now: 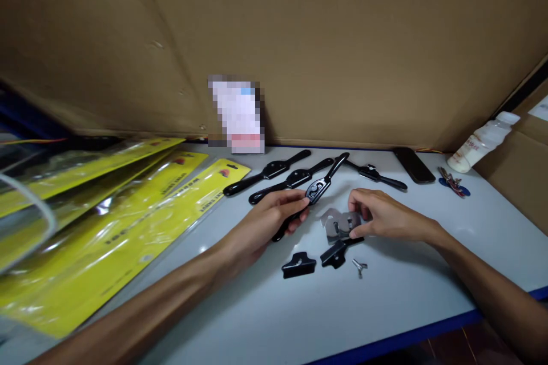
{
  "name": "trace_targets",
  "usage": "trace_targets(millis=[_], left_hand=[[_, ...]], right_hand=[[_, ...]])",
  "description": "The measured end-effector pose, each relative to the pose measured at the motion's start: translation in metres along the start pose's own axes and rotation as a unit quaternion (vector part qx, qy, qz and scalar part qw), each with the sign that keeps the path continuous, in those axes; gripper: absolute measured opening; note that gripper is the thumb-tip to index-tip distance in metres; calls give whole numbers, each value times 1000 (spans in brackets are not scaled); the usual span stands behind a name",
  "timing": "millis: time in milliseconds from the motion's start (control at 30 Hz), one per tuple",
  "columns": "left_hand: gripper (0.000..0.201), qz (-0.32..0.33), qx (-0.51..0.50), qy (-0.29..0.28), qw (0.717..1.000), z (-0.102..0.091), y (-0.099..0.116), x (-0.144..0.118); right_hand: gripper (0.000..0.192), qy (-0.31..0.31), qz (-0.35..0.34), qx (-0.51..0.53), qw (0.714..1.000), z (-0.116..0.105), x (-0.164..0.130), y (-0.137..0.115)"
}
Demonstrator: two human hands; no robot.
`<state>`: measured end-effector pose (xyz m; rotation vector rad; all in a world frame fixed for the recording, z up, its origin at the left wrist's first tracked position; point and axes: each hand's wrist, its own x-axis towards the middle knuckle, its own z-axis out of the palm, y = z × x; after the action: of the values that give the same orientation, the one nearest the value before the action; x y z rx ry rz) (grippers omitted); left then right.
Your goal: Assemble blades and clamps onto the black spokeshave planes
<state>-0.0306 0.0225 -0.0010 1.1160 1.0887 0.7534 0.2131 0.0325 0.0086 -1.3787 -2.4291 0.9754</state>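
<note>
Black metal spokeshave body (315, 188), two-handled, gripped by the left hand (268, 222) near the middle of the worktop (240, 319); the fingers are curled round one handle and the free handle points toward the far edge. Head view: the right hand (381, 215) rests just beside it, thumb and fingertips pinching the grey steel blades (339, 223), which lie flat on the worktop and touch one another. Nearer the front edge lie two black cap pieces (298, 264) (336, 253), loose, and a small wing screw (359, 266) beside them, touching nothing. Toward the far edge, three more spokeshaves (295, 175) lie roughly side by side against the cardboard wall (299, 40). Yellow blister packs (107, 228) overlap along the left edge. At the far right corner: a dark flat case (414, 165), a bunch of keys (452, 182), and a white bottle (483, 141) lying tilted against the cardboard. State of work, as judged: the held body carries no blade or cap; blade, cap and screw remain unfitted. Whether the three far tools are complete cannot be told.
</note>
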Motion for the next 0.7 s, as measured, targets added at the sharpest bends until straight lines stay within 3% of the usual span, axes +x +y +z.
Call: trace_targets(millis=[200,367,533,700], left_hand=[[32,5,-4,6,1000,3,-9,-2],[31,38,-10,-24,999,4,-9,-3],[35,10,11,-62,998,9,-9,-6],[39,0,34,-86,996,15,-12,-9]], right_hand=[[19,-39,41,247,967,-7,4,-4],[23,50,49,250,966,0,6,-4],[24,34,68,291,954,17,5,-9],[24,17,29,341,939,22,1,-24]])
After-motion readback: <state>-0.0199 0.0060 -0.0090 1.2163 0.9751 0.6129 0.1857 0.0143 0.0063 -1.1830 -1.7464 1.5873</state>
